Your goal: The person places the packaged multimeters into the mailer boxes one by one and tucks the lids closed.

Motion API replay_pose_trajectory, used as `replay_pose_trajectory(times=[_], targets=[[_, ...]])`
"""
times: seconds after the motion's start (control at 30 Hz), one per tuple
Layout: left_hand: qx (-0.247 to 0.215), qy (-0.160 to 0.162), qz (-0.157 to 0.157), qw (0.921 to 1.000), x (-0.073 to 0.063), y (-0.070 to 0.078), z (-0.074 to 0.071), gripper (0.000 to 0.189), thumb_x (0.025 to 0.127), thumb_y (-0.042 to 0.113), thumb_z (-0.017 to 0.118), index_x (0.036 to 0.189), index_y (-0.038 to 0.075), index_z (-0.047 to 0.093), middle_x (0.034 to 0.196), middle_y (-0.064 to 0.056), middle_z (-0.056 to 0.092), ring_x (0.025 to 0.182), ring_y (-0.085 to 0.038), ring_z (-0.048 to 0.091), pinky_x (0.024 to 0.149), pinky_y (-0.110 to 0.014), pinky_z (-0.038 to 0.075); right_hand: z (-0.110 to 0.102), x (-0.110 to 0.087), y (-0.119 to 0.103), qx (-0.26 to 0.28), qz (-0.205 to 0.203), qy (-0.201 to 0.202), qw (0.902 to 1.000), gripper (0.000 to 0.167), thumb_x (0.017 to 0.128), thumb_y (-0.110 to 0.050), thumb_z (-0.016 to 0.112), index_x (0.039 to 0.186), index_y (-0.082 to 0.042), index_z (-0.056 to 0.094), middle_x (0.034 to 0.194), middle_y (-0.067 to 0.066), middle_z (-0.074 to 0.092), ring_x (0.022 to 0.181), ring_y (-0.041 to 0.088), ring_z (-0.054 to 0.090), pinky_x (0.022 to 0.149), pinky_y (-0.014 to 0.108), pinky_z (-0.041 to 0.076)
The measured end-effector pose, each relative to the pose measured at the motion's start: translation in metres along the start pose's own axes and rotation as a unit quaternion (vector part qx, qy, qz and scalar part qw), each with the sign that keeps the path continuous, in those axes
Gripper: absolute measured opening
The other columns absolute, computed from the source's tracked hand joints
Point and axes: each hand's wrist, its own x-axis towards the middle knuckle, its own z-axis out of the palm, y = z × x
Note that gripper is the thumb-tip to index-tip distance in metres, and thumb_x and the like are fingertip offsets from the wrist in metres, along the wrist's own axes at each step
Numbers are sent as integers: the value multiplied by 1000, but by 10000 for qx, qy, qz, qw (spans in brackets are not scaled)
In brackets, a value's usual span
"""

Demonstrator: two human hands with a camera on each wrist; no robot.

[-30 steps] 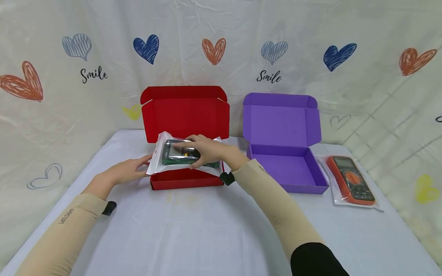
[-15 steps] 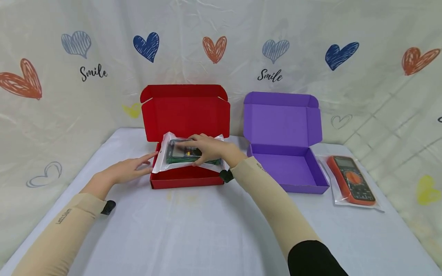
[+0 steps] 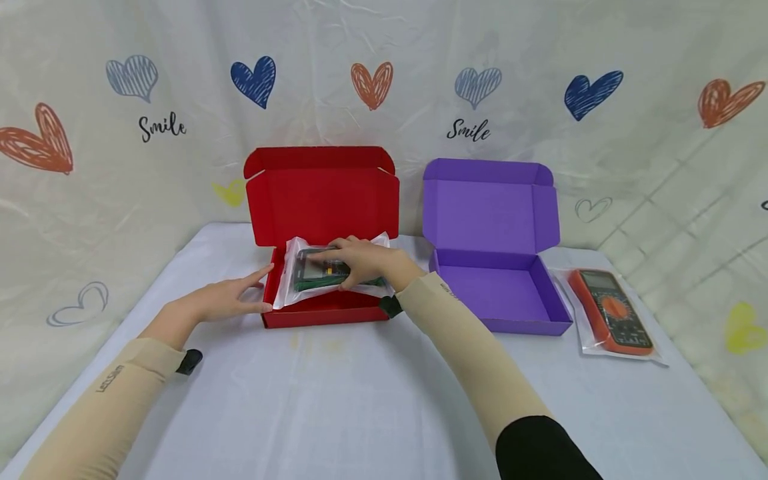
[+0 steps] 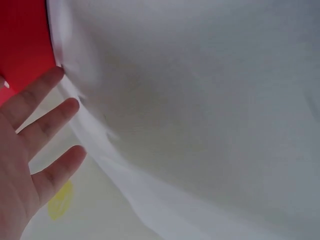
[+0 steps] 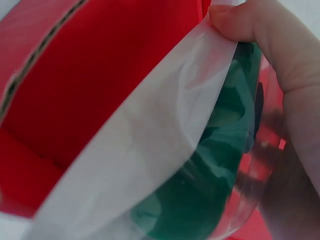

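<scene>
My right hand (image 3: 366, 260) grips a green-cased multimeter (image 3: 312, 283) from above, over the open red box (image 3: 327, 319). The multimeter lies inside a clear plastic bag with a white edge, slightly tilted within the box's outline. In the right wrist view, the thumb (image 5: 235, 22) presses the bag's near edge, and the green casing (image 5: 190, 195) shows through the film. Part of the multimeter's face is hidden by the hand. My left hand (image 3: 222, 300) has its fingers spread at the box's left side, holding nothing; the left wrist view shows these fingers (image 4: 50, 125) straight beside the red wall.
To the right stands an open purple box (image 3: 498, 293) with nothing in it. Beyond it lies a bagged orange multimeter (image 3: 615, 313) on the white-covered table (image 3: 360, 400). A curtain (image 3: 312, 73) printed with hearts hangs behind the raised lids.
The bagged green multimeter has moved right and down into the red box with my right hand on it. My left hand has moved from the bag's edge to the box's left side.
</scene>
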Motion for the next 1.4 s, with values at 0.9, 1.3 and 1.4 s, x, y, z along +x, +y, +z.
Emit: replay_pose_trajectory(times=[0.9, 1.3, 1.4], targets=[[-241, -46, 1, 9997, 2, 4, 3, 115, 83, 64, 74, 166, 19, 10, 152, -23, 43, 138, -48, 36, 102, -68, 42, 20, 26, -10, 188, 90, -366, 9991, 89, 89, -26, 81, 161, -41, 31, 160, 1, 34, 141, 22, 32, 108, 43, 45], [-242, -74, -61, 9997, 5, 4, 2, 116, 82, 63, 76, 166, 20, 10, 151, -24, 42, 138, -48, 36, 102, -68, 43, 31, 29, -3, 299, 67, -330, 9990, 86, 91, -29, 80, 161, -40, 32, 159, 3, 36, 141, 22, 33, 108, 41, 46], [-254, -75, -90, 9996, 5, 5, 2, 116, 81, 63, 77, 166, 19, 10, 151, -24, 42, 138, -49, 36, 101, -68, 43, 31, 28, -3, 314, 57, -332, 9989, 86, 91, -28, 80, 161, -40, 32, 159, 2, 36, 141, 22, 32, 107, 41, 46]])
